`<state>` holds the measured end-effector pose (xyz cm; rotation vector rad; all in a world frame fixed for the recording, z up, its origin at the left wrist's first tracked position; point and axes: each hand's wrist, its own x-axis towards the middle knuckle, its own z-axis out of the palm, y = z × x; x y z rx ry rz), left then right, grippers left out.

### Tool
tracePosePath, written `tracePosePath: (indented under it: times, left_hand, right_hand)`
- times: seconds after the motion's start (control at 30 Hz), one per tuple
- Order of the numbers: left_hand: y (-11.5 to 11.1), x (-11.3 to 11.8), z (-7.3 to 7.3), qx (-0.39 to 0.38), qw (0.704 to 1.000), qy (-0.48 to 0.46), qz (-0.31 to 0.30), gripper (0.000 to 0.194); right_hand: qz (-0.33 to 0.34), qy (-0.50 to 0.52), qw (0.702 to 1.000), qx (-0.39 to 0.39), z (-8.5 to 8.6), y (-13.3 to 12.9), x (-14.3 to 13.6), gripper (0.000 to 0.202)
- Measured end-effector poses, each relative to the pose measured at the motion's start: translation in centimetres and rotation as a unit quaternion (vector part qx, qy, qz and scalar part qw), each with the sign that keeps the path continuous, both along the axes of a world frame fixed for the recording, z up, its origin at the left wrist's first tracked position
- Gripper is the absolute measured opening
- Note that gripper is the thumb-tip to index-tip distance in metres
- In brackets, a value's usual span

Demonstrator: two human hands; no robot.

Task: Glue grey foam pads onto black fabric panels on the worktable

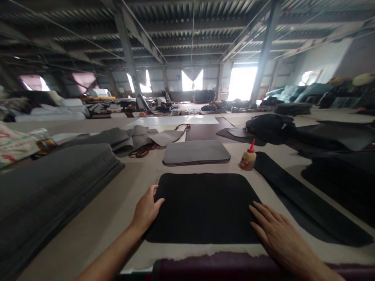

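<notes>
One black sheet point(205, 207) lies between the left hand point(148, 208), whose thumb overlaps one edge, pinching or not I cannot tell, and the right hand point(274, 226), its fingers laid extended on the other, probably to steady both sides. Beyond the right hand stands one bottle point(247, 160), likely for easy reach; beyond both, one neat grey stack point(196, 151).

The panel point(205, 208) is plain black, the sheet stack point(196, 151) grey, the bottle's nozzle point(251, 147) red.
</notes>
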<state>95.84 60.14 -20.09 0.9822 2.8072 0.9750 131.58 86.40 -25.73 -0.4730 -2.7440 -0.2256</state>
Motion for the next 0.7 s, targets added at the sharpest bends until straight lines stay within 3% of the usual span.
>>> tracePosePath:
  times: [0.17, 0.27, 0.33, 0.43, 0.5, 0.57, 0.7]
  left_hand:
    - [-0.4, 0.2, -0.6, 0.011, 0.997, 0.08, -0.017, 0.044]
    - [-0.3, 2.6, -0.2, 0.044, 0.978, 0.2, -0.039, 0.046]
    - [0.2, 5.5, 0.2, 0.075, 0.956, 0.266, -0.097, 0.044]
    - [1.6, 10.6, 0.2, 0.09, 0.915, 0.296, -0.258, 0.039]
    - [2.9, 13.0, -0.8, 0.086, 0.875, 0.318, -0.354, 0.044]
    - [4.2, 14.2, -2.5, 0.078, 0.848, 0.34, -0.399, 0.044]
    - [5.5, 13.9, -5.8, 0.069, 0.866, 0.319, -0.378, 0.027]
  right_hand:
    - [-0.007, -0.022, 1.0, 0.001, 0.2, -0.1, 0.1, 0.04]
    - [-0.021, 0.017, 0.998, -0.06, 1.5, 0.2, 0.2, 0.046]
    - [-0.023, 0.067, 0.992, -0.103, 2.9, 1.3, -0.2, 0.052]
    - [-0.04, 0.155, 0.973, -0.166, 5.0, 4.9, -1.8, 0.059]
    - [-0.093, 0.212, 0.943, -0.237, 5.9, 8.1, -3.6, 0.066]
    - [-0.157, 0.251, 0.908, -0.298, 6.2, 11.4, -5.7, 0.07]
    - [-0.179, 0.276, 0.892, -0.31, 5.9, 16.4, -9.8, 0.06]
